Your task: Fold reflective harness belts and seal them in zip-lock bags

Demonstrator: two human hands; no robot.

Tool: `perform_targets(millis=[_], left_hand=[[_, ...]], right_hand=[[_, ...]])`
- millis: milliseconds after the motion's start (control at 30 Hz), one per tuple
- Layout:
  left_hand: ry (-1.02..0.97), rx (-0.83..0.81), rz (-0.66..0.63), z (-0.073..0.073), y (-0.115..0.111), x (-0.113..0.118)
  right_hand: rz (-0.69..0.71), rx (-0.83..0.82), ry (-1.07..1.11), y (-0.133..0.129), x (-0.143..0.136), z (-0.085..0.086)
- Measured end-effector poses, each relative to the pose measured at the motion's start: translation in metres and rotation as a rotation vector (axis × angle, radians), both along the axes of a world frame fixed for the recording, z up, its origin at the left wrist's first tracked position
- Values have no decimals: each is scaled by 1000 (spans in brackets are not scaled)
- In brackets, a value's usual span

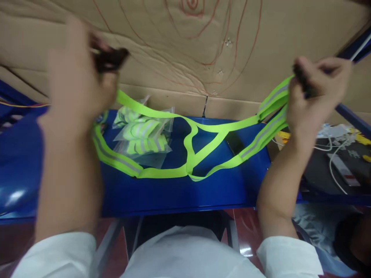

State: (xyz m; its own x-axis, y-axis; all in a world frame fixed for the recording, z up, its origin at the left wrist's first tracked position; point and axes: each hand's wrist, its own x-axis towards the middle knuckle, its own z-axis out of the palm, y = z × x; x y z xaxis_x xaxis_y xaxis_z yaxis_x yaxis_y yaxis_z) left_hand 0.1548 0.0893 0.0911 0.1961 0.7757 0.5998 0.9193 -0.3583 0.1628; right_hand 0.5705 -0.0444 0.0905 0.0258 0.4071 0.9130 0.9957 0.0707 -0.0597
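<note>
A neon-yellow reflective strap harness [179, 172] with grey stripes hangs spread out above the blue table, between my two raised hands. My left hand [84, 77], smeared by motion, is closed around a black buckle-like part [111, 60] at the harness's left end. On the right, my right hand [315, 85] grips another black piece [303, 81], with two striped straps running down from it. Behind the straps, several clear plastic bags [142, 135] of folded neon-yellow straps lie on the table, nearer to my left hand.
The blue table [174, 197] backs onto a brown cardboard panel [179, 46] with red curved lines. A dark flat object [234, 143] lies behind the harness. White cables [333, 170] and small parts cover a dark surface at right, near a seated person's leg [321, 227].
</note>
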Motion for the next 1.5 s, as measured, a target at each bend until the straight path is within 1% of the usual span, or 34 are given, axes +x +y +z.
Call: perform_targets(millis=[67,167,233,300,367,467,600,767,867,1000,1067,1133,1200,1233,1300,1367,1433,1500], left_hand=[[44,-47,-114,-6,-2,26],[72,-53,-194,-25,-10,73],[72,-19,-237,-40,-16,98],[79,-27,-301,-51,-21,115],[92,-79,-341,-58,-25,124],[129,-137,-332,-62,-28,128],[124,-123,-276,-65,-26,128],[62,-84,-311,-71,-24,127],[6,-79,-304,-68,-28,126],[-21,-116,-278,-55,-44,125],[-42,-108,-278,-48,-50,124],[-59,-97,-275,-43,-50,120],[-77,-107,-309,-41,-41,113],[-95,-118,-348,-40,-35,108],[-165,-118,-435,-40,-21,96],[-266,-81,-478,-39,-11,86],[-356,-47,-489,-37,-7,78],[-419,-54,-527,-34,-7,75]], right_hand=[[18,-60,-27,19,-38,-14],[6,-165,-20,40,-89,-41],[3,-238,-31,49,-115,-58],[-13,-291,-29,53,-133,-71],[-28,-310,-10,56,-142,-80],[-10,-317,21,58,-144,-85],[2,-302,87,62,-138,-88],[-34,-274,55,62,-139,-91],[-49,-256,22,60,-144,-90],[-46,-238,9,56,-160,-87],[-27,-238,-7,54,-171,-81],[20,-244,-39,54,-179,-71],[113,-260,-69,56,-180,-57],[172,-284,-76,57,-177,-49],[294,-370,-66,58,-167,-32],[415,-493,-26,59,-153,-19],[545,-599,55,59,-144,-12],[655,-639,172,60,-142,-11]])
